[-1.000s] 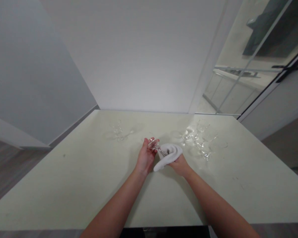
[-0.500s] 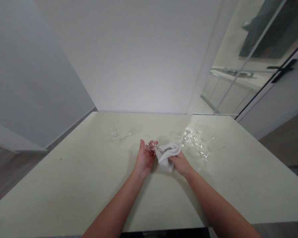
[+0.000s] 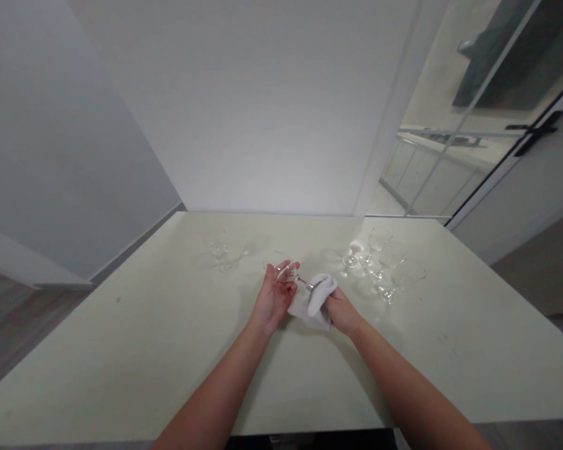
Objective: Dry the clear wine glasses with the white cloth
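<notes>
Over pale table (image 3: pixel 122 350), glass (image 3: pixel 287 273) gripped in left hand (image 3: pixel 273 300), right hand (image 3: pixel 340 310) clutching cloth (image 3: pixel 312 300) beside it.

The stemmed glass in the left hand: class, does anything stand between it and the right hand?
Yes. A white cloth, bunched in the right hand, lies between that hand and the stemmed glass, wrapped about its stem end. The left hand holds the bowl bare.

A white cloth (image 3: pixel 312 300), clear colourless glasses (image 3: pixel 385 265) — all on a pale, cream-green table (image 3: pixel 145 337).
</notes>
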A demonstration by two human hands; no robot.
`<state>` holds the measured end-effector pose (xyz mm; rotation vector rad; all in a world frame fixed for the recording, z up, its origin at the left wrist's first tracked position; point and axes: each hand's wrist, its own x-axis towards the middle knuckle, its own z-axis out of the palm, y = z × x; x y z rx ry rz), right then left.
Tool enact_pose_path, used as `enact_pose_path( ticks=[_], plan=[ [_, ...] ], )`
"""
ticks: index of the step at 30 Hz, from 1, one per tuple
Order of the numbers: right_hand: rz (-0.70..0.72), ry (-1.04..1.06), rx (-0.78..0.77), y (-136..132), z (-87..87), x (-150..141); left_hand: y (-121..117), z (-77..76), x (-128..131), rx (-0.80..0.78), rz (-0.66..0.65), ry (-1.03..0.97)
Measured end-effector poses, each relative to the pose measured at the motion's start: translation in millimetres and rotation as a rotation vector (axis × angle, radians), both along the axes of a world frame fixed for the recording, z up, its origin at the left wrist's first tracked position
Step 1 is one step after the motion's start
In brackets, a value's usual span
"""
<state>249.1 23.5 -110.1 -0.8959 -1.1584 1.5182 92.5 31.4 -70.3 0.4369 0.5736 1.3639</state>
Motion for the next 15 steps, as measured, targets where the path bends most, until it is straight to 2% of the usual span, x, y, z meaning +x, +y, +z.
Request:
enact_pose_path(
  ticks=[2,3,6,9,12,14,15],
  plan=[
    [0.068,-0.02,0.05,-1,4.2,0,3,-1.5,0,-0.029,-0.018,0.006],
    [0.098,-0.05,0.071,-1,7.1,0,4,-2.0,-2,-0.024,0.012,0.02],
    [0.177,-0.217,0.163,0,13.9,-2,10,-2.6,-9,0.057,0.197,0.083],
    [0.2,-0.398,0.323,2,15.7,-6,13,1.1,-20,0.158,0.393,0.161],
    [0.21,-0.5,0.358,2,15.6,-10,10,16.8,-25,0.261,0.549,0.328],
    [0.209,-0.5,0.38,2,16.4,-13,5,35.1,-19,0.397,0.564,0.495],
    [0.202,-0.481,0.401,1,16.9,-15,3,45.2,-13,0.477,0.529,0.588]
  ],
)
